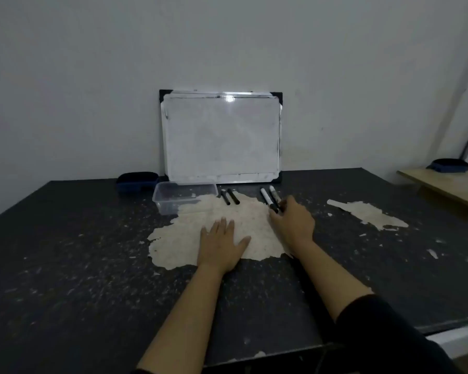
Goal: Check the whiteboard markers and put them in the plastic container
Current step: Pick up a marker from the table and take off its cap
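A small whiteboard [222,136] leans on the wall at the back of the dark table [65,265]. In front of it, to the left, stands a clear, empty plastic container [158,199]. Two dark markers [229,197] lie side by side just right of the container. Two more markers [268,197], with pale barrels, lie further right. My right hand [292,225] reaches to their near ends, thumb and fingers closed on the caps while the markers still lie on the table. My left hand [222,244] rests flat, palm down, fingers spread, on a pale worn patch.
A dark blue board eraser [137,179] sits left of the container by the wall. The tabletop has pale worn patches [368,214] and flecks. At the far right a wooden board [449,187] carries another dark eraser-like thing [449,165].
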A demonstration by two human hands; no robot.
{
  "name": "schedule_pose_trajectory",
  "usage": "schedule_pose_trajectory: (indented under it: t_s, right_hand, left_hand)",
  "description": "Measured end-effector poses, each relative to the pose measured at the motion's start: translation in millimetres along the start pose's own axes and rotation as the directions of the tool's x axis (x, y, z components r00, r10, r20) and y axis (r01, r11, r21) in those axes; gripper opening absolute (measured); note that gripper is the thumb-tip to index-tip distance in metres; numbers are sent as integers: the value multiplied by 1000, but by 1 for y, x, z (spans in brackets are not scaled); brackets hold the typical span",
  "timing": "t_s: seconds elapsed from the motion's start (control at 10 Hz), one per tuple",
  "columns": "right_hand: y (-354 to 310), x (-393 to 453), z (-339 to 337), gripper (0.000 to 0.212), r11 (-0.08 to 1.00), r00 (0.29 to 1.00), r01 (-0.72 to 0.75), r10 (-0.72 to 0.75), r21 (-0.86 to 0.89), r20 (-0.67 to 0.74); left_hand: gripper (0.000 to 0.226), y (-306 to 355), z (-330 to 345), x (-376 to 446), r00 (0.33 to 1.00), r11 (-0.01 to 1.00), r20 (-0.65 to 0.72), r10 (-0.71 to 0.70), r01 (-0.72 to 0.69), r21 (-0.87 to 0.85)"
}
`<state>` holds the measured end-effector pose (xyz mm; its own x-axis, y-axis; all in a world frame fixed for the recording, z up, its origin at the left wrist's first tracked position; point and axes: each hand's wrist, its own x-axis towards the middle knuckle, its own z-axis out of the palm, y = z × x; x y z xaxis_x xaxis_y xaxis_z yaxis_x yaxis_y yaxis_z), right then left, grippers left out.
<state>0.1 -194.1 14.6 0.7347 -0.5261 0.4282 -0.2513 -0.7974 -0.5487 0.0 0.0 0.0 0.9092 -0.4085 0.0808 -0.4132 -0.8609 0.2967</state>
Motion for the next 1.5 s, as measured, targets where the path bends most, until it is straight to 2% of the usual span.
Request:
schedule_pose_trajectory:
  t_s: [0.3,0.4,0.5,0.6,0.7,0.8,0.9,1.1,1.2,1.3,1.4,1.5]
  right_hand:
    - [2,5,3,22,998,998,-45,43,-42,-53]
    - [3,2,1,21,997,993,-65,69,43,-100]
    - [6,-1,-3,21,956,987,-104,133,276,-90]
    - [3,0,-9,24,745,982,-145,190,651,1]
    - [-14,-4,-16,26,486,963,-266,179,832,203]
    - [-28,-10,-22,15,316,900,-424,46,848,433]
    - [-33,-13,-24,7,327,828,-504,-80,799,555]
    - [-34,-19,-20,18,572,696,-460,-243,679,676]
    - [-33,-18,-18,26,569,727,-428,-244,702,642]
    - [-31,-13,-18,29,519,812,-396,-188,758,553]
    - [-31,-13,-18,35,489,843,-364,-190,793,503]
    - [-34,-15,-16,35,445,840,-369,-215,816,497]
  left_hand:
    - [77,-5,4,4,1000,1000,-18,16,-16,19]
    - [77,-4,4,4,1000,1000,-19,18,-18,17]
    - [77,-5,4,5,999,1000,-27,20,-20,0]
    - [75,-6,5,5,998,997,-65,20,-25,-70]
    - [56,-6,0,6,972,933,-237,5,-89,-348]
    - [35,-3,-15,5,944,622,-289,-156,-134,-772]
    - [36,-7,-26,6,937,336,-244,-250,-153,-930]
    - [25,-8,-34,8,903,25,-231,-363,-239,-971]
    - [29,-8,-37,9,910,-58,-214,-354,-250,-966]
    - [38,-4,-38,4,922,166,-250,-297,-208,-964]
    - [39,-3,-30,-3,883,783,-458,-97,-216,-583]
    - [36,-6,-27,-5,840,934,-538,66,-241,-262]
